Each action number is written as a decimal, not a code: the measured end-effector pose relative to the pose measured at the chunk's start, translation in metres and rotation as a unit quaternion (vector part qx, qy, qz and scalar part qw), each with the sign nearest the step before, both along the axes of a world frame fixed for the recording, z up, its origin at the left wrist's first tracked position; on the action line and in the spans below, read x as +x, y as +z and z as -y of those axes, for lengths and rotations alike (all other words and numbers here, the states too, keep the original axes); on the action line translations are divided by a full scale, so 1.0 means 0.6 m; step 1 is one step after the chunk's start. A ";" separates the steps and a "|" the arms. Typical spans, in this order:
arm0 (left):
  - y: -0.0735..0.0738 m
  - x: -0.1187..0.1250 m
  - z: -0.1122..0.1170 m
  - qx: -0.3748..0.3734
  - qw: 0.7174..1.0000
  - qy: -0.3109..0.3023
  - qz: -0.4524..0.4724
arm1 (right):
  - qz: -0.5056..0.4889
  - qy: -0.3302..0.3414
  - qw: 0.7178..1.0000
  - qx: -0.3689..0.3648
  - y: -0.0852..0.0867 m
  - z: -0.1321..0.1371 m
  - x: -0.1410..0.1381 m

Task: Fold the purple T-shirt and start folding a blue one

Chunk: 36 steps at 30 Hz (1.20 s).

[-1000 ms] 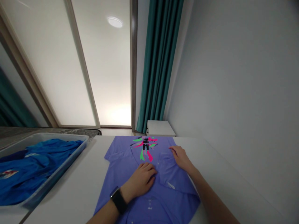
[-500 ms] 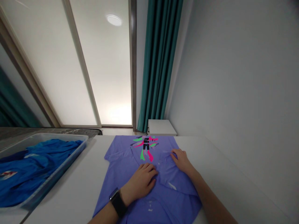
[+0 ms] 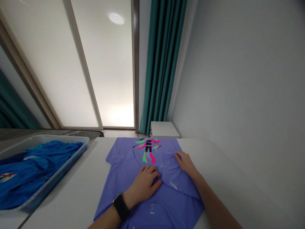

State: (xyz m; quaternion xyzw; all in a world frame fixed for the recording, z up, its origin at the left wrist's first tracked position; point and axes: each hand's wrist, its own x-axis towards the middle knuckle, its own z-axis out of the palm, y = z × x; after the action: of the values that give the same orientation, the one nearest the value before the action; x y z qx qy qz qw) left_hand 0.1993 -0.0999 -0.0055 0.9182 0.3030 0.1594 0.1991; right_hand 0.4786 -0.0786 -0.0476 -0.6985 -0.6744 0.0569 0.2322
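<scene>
A purple T-shirt [image 3: 126, 171] with a pink, green and black print lies spread on the white table, with one side partly folded inward on the right. My left hand [image 3: 148, 182], a dark watch on its wrist, rests palm down on the middle of the shirt, fingers slightly bent and thumb apart. At the shirt's right edge, my right hand [image 3: 185, 162] pinches the fabric between thumb and fingers, where it is gathered in small creases. A white logo on the folded part shows between my two hands.
A translucent plastic bin [image 3: 71, 165] holding blue clothes [image 3: 47, 165] stands at the left of the white table [image 3: 71, 200]. Beyond the table's far edge are a small white cabinet [image 3: 164, 129] and a green curtain [image 3: 162, 79]. A wall [image 3: 238, 95] runs along the right.
My left thumb has spread slightly further from the fingers. The fabric by my right hand is more creased. Both hands stay in nearly the same places.
</scene>
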 end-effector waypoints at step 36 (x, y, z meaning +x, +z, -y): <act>-0.025 0.163 -0.194 0.006 0.999 0.044 -0.029 | -0.007 -0.022 1.000 0.001 0.016 0.032 0.078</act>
State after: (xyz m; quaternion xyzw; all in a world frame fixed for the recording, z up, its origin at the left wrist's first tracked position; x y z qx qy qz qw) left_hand 0.2973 0.0165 -0.0208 0.9092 0.3482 0.1435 0.1775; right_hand 0.5256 -0.0981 -0.0382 -0.7126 -0.6574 0.0560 0.2385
